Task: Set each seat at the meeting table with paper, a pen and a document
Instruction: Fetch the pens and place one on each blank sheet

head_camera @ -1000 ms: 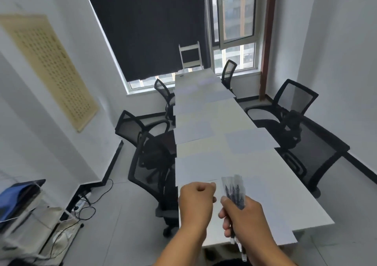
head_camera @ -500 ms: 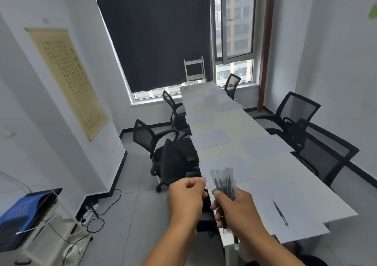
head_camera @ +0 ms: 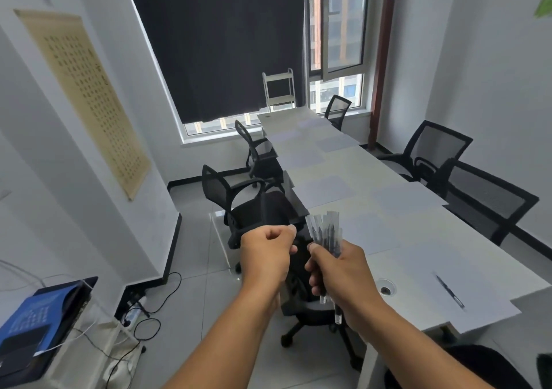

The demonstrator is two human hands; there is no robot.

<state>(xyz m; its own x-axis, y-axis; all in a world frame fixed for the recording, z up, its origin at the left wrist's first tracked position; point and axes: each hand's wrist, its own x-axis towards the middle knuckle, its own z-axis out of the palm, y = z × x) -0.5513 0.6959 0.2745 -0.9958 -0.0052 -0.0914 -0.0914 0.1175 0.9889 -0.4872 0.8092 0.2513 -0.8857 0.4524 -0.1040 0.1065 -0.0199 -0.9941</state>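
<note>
Both arms reach out over the near left corner of the table (head_camera: 388,173). The right hand (head_camera: 343,269) is wrapped around a bunch of pens (head_camera: 327,233), tips fanned upward. The left hand (head_camera: 265,254) sits just beside it, fingers curled in a loose fist with nothing visible in it. One pen (head_camera: 449,290) lies on the sheet (head_camera: 433,296) at the near edge. More sheets line both long edges, black chairs (head_camera: 230,197) all around.
</note>
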